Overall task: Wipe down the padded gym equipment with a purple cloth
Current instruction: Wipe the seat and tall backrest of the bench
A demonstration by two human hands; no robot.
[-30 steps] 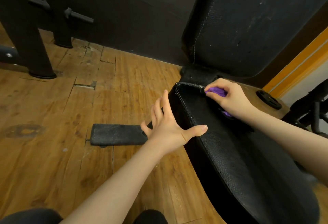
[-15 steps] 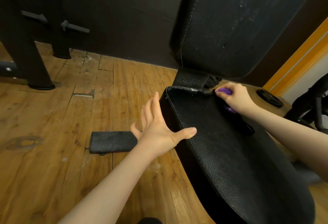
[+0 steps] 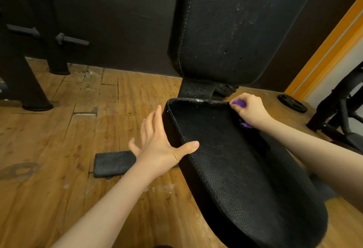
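Right hand (image 3: 249,111) bunched tight round purple cloth (image 3: 238,103), scrubbing seat pad (image 3: 235,159) back corner. Left hand (image 3: 159,145) spread flat, empty, probably steadying the edge.

Worn wooden plank floor (image 3: 59,149), dark wall (image 3: 117,21), orange trim (image 3: 324,51), black rack legs (image 3: 29,82)

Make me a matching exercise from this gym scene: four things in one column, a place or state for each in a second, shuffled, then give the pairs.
Things:
1. purple cloth
2. left hand
3. weight plate
4. seat pad

Places or states:
A. flat on the wooden floor, far right
B. fingers spread, thumb on the pad's left edge
C. bunched in the right hand at the pad's far right corner
D. black, stitched along its rim, below the upright back pad

Pairs: 1-C, 2-B, 3-A, 4-D
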